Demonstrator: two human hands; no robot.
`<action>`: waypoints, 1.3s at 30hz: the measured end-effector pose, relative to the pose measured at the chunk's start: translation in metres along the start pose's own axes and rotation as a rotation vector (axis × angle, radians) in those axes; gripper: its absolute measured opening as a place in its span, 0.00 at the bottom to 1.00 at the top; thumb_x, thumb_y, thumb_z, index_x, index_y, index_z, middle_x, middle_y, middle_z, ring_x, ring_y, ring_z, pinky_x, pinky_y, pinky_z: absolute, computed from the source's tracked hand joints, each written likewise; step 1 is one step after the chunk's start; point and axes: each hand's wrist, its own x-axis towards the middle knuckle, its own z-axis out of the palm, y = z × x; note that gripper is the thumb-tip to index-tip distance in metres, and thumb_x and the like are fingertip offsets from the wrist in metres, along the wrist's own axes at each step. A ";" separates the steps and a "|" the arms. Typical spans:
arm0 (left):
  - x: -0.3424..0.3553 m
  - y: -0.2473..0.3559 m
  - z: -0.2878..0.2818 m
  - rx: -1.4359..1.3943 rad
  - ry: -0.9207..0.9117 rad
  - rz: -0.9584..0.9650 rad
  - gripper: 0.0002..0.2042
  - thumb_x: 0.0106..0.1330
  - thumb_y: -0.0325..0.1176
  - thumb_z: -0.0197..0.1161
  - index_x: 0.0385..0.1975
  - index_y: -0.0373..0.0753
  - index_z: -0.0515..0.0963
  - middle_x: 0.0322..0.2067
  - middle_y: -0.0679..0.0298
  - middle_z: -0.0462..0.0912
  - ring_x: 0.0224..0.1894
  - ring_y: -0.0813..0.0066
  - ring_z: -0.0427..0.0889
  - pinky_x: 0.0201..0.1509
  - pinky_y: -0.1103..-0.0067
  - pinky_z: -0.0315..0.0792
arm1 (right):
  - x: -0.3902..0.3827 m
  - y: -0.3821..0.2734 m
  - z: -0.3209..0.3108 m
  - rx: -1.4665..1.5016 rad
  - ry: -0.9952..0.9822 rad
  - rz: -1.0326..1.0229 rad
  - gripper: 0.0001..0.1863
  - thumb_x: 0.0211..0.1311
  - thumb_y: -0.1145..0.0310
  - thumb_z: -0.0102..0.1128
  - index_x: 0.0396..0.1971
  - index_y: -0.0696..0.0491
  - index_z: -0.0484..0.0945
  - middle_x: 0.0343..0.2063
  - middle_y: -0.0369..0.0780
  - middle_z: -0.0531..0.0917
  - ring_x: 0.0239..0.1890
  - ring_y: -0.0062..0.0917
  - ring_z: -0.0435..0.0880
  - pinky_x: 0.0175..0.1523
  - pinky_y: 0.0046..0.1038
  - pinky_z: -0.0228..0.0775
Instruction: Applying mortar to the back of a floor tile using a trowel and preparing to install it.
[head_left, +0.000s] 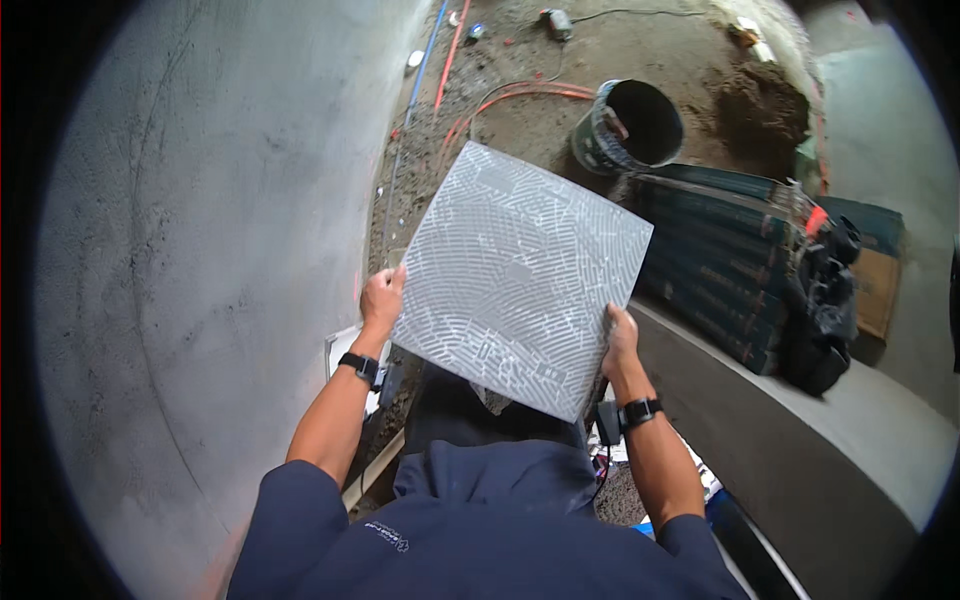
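Note:
A large square grey tile is held up in front of me, tilted a little clockwise. The face toward me bears a pattern of curved ridges and a few small rectangular patches. My left hand is closed on the tile's left edge. On the opposite edge, lower down, my right hand grips it with the thumb toward the ridged face. The fingers behind the tile are hidden. Both wrists carry black straps with small devices.
A bucket stands beyond the tile on the dirt floor. Dark green boxes are stacked to the right, with a black bag against them. A grey wall rises at my left. Orange hoses and a blue pipe lie farther off.

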 end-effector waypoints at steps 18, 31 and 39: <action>0.059 -0.091 0.189 -0.089 0.137 -0.002 0.28 0.60 0.54 0.64 0.15 0.33 0.67 0.12 0.55 0.64 0.17 0.62 0.59 0.23 0.68 0.60 | 0.151 0.126 -0.071 -0.447 0.123 0.297 0.30 0.68 0.45 0.48 0.61 0.52 0.63 0.57 0.38 0.72 0.54 0.30 0.75 0.55 0.34 0.66; -0.032 -0.180 0.205 -1.325 0.199 -0.931 0.42 0.63 0.68 0.47 0.67 0.38 0.57 0.67 0.54 0.59 0.67 0.60 0.59 0.69 0.67 0.54 | 0.171 0.021 0.030 -1.353 0.121 -0.734 0.35 0.56 0.59 0.64 0.59 0.63 0.64 0.56 0.54 0.71 0.60 0.46 0.68 0.65 0.36 0.58; -0.036 -0.130 0.295 -2.116 -0.302 -0.969 0.33 0.66 0.62 0.45 0.58 0.40 0.69 0.58 0.58 0.71 0.59 0.55 0.68 0.63 0.56 0.61 | 0.337 -0.023 0.122 -1.369 -0.644 -0.096 0.46 0.50 0.43 0.70 0.60 0.62 0.66 0.54 0.51 0.76 0.58 0.38 0.74 0.60 0.34 0.65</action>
